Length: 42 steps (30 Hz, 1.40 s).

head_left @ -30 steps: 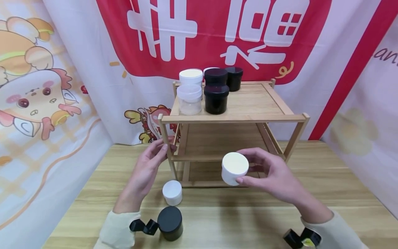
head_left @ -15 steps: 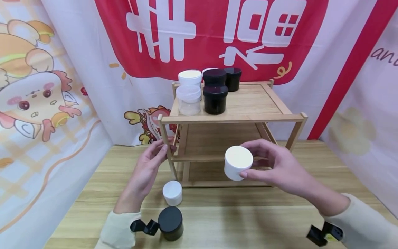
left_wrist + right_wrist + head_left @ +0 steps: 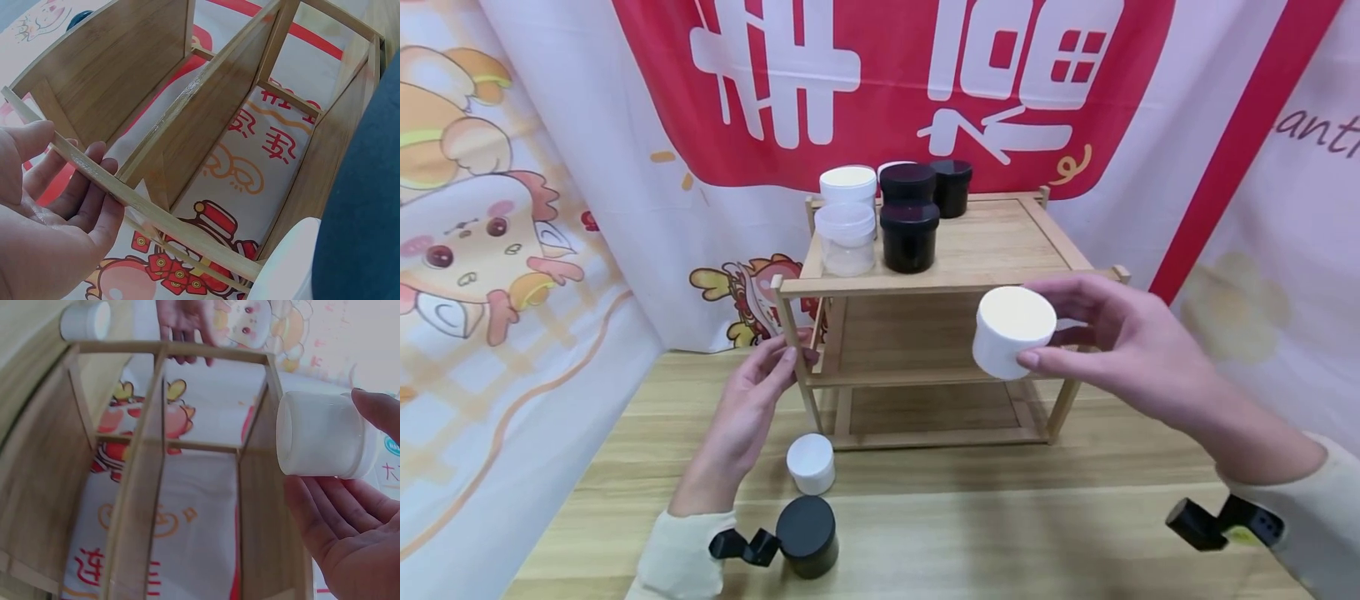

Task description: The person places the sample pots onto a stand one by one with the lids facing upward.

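My right hand (image 3: 1138,358) holds a white lidded jar (image 3: 1011,342) between thumb and fingers, in front of the right half of a three-tier wooden rack (image 3: 1015,237). In the right wrist view the jar (image 3: 322,434) appears sideways, beside the rack's top tier and apart from it. At the rack's left front post, my left hand (image 3: 752,400) grips the wood; the left wrist view shows thumb and fingers (image 3: 94,200) on either side of it. A smaller white jar (image 3: 811,464) and a black jar (image 3: 807,537) stand on the table below that hand.
On the rack's top left stand several jars: a clear one (image 3: 846,239), a white one (image 3: 847,185), a black one in front (image 3: 909,239) and another black one at the back (image 3: 952,190). Printed cloth (image 3: 730,208) hangs behind and at both sides.
My right hand has lifted the white jar and carried it to the right, from the middle shelf's height toward the top shelf's front edge. The left hand keeps its grip on the post.
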Tool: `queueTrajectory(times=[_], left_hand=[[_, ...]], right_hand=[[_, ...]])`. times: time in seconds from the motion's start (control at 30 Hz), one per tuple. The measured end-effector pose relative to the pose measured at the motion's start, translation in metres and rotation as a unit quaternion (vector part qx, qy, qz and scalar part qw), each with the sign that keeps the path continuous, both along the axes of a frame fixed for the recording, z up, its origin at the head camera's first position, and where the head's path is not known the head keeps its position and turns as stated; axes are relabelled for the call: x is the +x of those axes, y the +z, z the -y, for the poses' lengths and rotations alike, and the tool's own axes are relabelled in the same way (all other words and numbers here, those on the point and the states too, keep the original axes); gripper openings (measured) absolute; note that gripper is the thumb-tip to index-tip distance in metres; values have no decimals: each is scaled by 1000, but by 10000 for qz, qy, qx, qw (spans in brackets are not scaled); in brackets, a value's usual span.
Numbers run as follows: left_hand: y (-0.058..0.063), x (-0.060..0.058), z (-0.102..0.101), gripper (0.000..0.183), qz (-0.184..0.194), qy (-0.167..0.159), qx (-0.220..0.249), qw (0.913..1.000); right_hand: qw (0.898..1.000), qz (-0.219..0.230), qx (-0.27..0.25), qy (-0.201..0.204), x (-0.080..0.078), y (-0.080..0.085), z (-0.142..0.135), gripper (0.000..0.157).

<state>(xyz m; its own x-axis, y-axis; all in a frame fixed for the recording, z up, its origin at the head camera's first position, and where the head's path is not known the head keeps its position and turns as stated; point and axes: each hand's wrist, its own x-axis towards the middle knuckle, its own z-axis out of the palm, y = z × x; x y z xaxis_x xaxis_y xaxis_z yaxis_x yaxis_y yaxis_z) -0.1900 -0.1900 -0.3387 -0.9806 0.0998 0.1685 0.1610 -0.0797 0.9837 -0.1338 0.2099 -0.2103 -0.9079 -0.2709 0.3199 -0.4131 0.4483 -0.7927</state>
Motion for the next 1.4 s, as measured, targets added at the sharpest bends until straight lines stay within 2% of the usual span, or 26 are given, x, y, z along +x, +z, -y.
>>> queueTrajectory(times=[0.2,0.47,0.7,0.8,1.03,1.27,1.4], left_hand=[[1,0,0,43,5,-20,-9,10000],[2,2,2,46,16,-3,-50,10000],[2,2,4,39,3,-35,-38,10000],[2,2,4,34,8,-25,-47,10000],[1,2,5,37,25,-52,-56,10000],[0,1,4,37,-64,-117,23,9999],[-1,0,2,43,-45,-132,38,9999]], right_hand=[[9983,126,198,-527,-7,17,-8,57],[9944,404,458,-859,-24,39,-9,58],[9887,709,811,-1041,-43,53,-4,77],[9878,799,808,-1062,-51,57,-1,82],[9859,834,835,-1188,-74,61,11,88],[9825,952,822,-1373,-95,65,26,89],[9811,1059,685,-1467,-103,66,36,88]])
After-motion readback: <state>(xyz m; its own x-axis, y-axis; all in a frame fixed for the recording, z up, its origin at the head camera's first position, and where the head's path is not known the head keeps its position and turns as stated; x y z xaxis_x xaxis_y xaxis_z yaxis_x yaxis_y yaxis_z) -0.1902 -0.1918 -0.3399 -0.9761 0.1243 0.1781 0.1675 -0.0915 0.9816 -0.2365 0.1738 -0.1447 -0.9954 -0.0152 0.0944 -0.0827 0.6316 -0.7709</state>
